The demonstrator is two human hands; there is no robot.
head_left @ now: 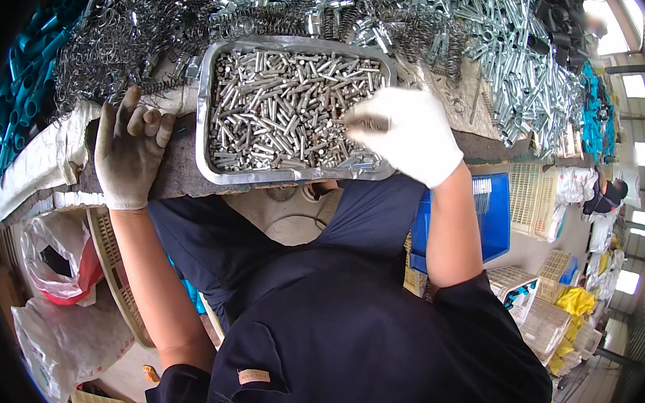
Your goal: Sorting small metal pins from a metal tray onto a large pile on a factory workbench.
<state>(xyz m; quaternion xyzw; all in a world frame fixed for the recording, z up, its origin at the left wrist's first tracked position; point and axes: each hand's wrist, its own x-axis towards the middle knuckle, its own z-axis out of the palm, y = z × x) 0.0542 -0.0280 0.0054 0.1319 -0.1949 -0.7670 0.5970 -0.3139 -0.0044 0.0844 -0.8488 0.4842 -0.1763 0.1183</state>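
A grey rectangular tray (204, 146) on the bench in front of me is heaped with short metal pins (278, 114). Over its right side reaches my right hand (412, 134), in a white glove. The thumb and fingers come together low over the pins, slightly blurred, and whatever is between them cannot be made out. Left of the tray, apart from it, my left hand (128, 152) is raised in a glove with dirty fingertips. Its fingers are half curled and spread, and nothing shows in them.
Dark coil springs (128, 46) pile up behind the tray, with shiny metal tubes (508, 58) at the right. Teal tubes (22, 96) lie far left. Below the bench are a blue crate (497, 222), cream baskets (530, 196) and white sacks (68, 335). Another person (606, 194) is far right.
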